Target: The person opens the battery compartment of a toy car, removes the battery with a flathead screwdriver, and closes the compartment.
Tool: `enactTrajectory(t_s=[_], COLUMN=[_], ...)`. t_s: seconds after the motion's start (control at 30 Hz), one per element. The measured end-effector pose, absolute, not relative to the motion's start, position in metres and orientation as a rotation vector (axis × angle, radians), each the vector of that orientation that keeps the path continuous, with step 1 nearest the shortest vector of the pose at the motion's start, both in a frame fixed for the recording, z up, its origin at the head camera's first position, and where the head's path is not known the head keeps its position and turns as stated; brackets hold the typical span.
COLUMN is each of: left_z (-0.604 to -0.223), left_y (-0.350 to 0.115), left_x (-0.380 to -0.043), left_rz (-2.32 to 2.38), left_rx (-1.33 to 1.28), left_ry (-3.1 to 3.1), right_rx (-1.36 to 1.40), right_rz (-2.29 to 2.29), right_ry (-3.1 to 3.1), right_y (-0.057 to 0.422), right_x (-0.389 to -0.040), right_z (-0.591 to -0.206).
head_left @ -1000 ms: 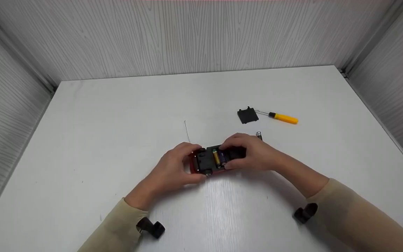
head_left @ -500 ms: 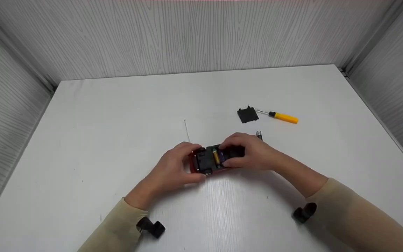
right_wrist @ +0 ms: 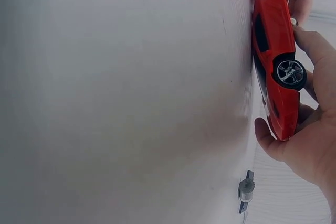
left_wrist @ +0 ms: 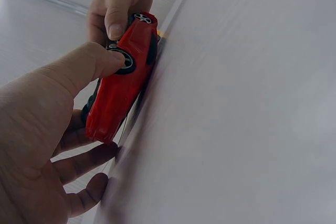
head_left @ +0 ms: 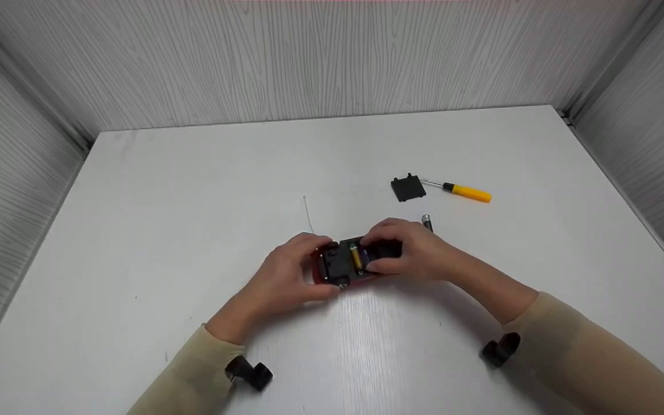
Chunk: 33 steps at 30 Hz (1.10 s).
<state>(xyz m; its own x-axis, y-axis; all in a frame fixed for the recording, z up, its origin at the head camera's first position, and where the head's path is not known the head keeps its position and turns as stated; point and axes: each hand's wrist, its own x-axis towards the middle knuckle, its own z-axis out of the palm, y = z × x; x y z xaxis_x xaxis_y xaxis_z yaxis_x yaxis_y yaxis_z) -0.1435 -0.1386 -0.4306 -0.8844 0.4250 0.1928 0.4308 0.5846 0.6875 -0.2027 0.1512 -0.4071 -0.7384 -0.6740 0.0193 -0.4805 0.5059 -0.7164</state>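
Note:
A red toy car [head_left: 340, 262] lies upside down on the table with its dark underside up. My left hand [head_left: 286, 271] grips its left end, thumb on a wheel [left_wrist: 125, 60] in the left wrist view. A gold battery [head_left: 356, 257] sits in the car's open battery compartment. Beside it is a purple battery [head_left: 366, 254], mostly covered by my right hand [head_left: 418, 251], whose thumb and fingers pinch it at its two ends. In the right wrist view the red body [right_wrist: 275, 30] stands along the table, and a battery's metal end [right_wrist: 294, 21] shows by the right thumb.
Behind the car lie a black battery cover [head_left: 408, 188] and a screwdriver [head_left: 467, 193] with a yellow handle. A dark, silver-ended battery [head_left: 427, 222] is partly hidden behind the right hand. A thin wire [head_left: 308, 213] extends from the car's left side.
The right thumb and fingers have shifted slightly left over the compartment, and less of the purple battery shows. The left hand and the car stay nearly still.

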Motion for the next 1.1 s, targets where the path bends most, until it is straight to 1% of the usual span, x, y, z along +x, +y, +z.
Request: enactTrajectory(t_s=[0.2, 0.5, 1.1], left_z=[-0.4305, -0.4297, -0.4295], left_y=[-0.1384, -0.138, -0.14], left_x=[-0.1436, -0.1434, -0.1442], left_rz=[-1.197, -1.226, -1.217], left_rx=[-0.758, -0.736, -0.756], left_ry=[-2.795, -2.798, -2.791], right_rx=[-0.993, -1.066, -1.041], right_rz=[-1.136, -1.064, -1.045], right_ry=[2.441, 2.464, 2.444], right_y=[0.1536, 0.1542, 0.1549], right_x=[-0.2054, -0.2054, -0.206], right_z=[-0.4091, -0.4095, -0.4079])
